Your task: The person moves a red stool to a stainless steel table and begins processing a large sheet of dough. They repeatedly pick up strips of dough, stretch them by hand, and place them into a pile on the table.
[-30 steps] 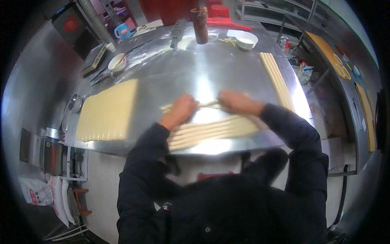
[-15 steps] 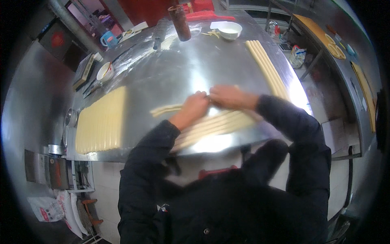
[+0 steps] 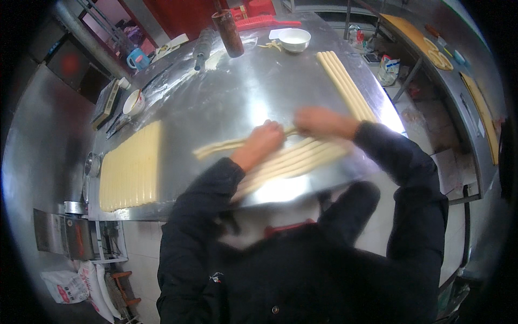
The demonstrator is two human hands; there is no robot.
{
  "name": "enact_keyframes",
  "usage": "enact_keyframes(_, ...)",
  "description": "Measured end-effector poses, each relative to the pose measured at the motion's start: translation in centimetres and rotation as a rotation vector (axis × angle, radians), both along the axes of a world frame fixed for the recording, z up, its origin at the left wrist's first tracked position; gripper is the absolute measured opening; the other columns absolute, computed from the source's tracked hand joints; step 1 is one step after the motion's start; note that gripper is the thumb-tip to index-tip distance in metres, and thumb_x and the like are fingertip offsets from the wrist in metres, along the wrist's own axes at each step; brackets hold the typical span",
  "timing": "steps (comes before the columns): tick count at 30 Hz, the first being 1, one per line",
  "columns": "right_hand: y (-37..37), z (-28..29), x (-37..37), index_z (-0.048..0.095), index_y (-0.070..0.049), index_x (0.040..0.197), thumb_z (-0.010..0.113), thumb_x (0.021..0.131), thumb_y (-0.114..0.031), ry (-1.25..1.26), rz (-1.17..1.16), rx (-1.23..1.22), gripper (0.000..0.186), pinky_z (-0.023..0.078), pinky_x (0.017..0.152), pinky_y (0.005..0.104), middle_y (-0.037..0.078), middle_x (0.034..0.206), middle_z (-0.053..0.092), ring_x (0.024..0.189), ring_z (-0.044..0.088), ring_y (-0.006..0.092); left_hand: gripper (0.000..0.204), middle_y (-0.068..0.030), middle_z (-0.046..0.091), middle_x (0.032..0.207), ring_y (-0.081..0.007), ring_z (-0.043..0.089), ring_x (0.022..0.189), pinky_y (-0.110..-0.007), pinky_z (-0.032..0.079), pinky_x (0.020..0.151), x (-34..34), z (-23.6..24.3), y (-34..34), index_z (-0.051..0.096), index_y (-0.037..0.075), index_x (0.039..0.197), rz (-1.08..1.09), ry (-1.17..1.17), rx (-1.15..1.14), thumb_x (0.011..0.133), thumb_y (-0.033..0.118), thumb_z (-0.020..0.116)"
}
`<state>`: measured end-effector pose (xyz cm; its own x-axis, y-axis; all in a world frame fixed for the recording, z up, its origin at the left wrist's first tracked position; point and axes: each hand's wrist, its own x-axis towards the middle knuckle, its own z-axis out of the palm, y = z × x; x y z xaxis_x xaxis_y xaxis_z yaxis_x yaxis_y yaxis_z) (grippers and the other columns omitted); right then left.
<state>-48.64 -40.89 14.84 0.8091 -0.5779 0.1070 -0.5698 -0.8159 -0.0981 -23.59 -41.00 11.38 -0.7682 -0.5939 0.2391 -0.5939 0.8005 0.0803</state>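
A pale dough strip [image 3: 218,147] lies across the steel table, its left end free. My left hand [image 3: 263,142] is closed over its middle, fingers curled. My right hand [image 3: 322,123], smeared by motion, grips the same strip farther right, and a short length shows between the hands. Just nearer to me several parallel dough strips [image 3: 294,161] lie side by side, partly under my wrists. At the left a wide dough slab [image 3: 131,167] is scored or cut into strips. More long dough strips [image 3: 345,83] rest together at the right.
Toward the back are a white bowl [image 3: 294,40], a brown rolling pin [image 3: 228,35], a grey ridged roller [image 3: 203,48] and a red brush [image 3: 261,22]. A patterned bowl [image 3: 133,102] stands at the left. The steel table's [image 3: 216,102] near edge runs before my body.
My right hand has moved right, away from my left hand, opening a gap where the dough strip shows. The whole view has shifted slightly.
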Motion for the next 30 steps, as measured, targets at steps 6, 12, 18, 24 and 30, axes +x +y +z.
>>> enact_keyframes(6, 0.0, -0.7, -2.2, 0.06, -0.007, 0.103, 0.068, 0.094, -0.02, -0.041, 0.022, -0.034, 0.018, 0.053, 0.086, 0.0421, 0.009, 0.104, 0.06, 0.101, 0.061, 0.0287, 0.023, -0.014, 0.068, 0.099, -0.0325, 0.065, 0.096, -0.045, 0.057, 0.079, -1.6, 0.8, 0.1, 0.071, 0.0, 0.096, -0.091, -0.013, 0.002, 0.095, 0.022, 0.066)
enact_keyframes(12, 0.6, -0.2, -2.9, 0.061, -0.007, 0.105, 0.068, 0.091, -0.018, 0.056, -0.012, -0.137, 0.019, 0.054, 0.083, 0.0408, 0.008, 0.103, 0.06, 0.098, 0.062, 0.028, 0.024, -0.0147, 0.067, 0.1, -0.0337, 0.064, 0.097, -0.046, 0.056, 0.081, -1.2, 1.0, 0.0, 0.072, 0.001, 0.098, -0.054, -0.054, 0.051, 0.098, 0.024, 0.064)
enact_keyframes(18, 1.0, -1.7, -4.0, 0.062, -0.007, 0.104, 0.069, 0.087, -0.016, 0.043, -0.019, -0.239, 0.021, 0.055, 0.081, 0.0401, 0.008, 0.102, 0.061, 0.097, 0.063, 0.0271, 0.034, -0.0146, 0.067, 0.107, -0.0325, 0.064, 0.099, -0.046, 0.053, 0.088, 8.2, 3.1, 0.5, 0.072, 0.004, 0.115, 0.34, -0.161, 0.483, 0.103, 0.034, 0.062)
enact_keyframes(24, 0.2, 0.4, -1.4, 0.063, -0.005, 0.11, 0.071, 0.089, -0.021, 0.141, -0.097, -0.082, 0.027, 0.054, 0.088, 0.0487, 0.012, 0.104, 0.066, 0.104, 0.066, 0.0315, 0.03, -0.0157, 0.068, 0.115, -0.0375, 0.065, 0.107, -0.049, 0.054, 0.089, 18.5, 4.1, 3.1, 0.068, 0.004, 0.115, 0.524, -0.137, 0.37, 0.092, 0.023, 0.073)
enact_keyframes(30, 1.5, 5.1, 8.3, 0.063, -0.005, 0.106, 0.07, 0.089, -0.02, 0.154, -0.312, 0.376, 0.024, 0.053, 0.088, 0.0481, 0.016, 0.108, 0.065, 0.106, 0.065, 0.0353, 0.027, -0.0148, 0.065, 0.107, -0.0364, 0.061, 0.108, -0.049, 0.052, 0.088, 19.6, 0.9, 1.7, 0.067, 0.005, 0.111, 0.486, -0.211, 0.177, 0.089, 0.019, 0.074)
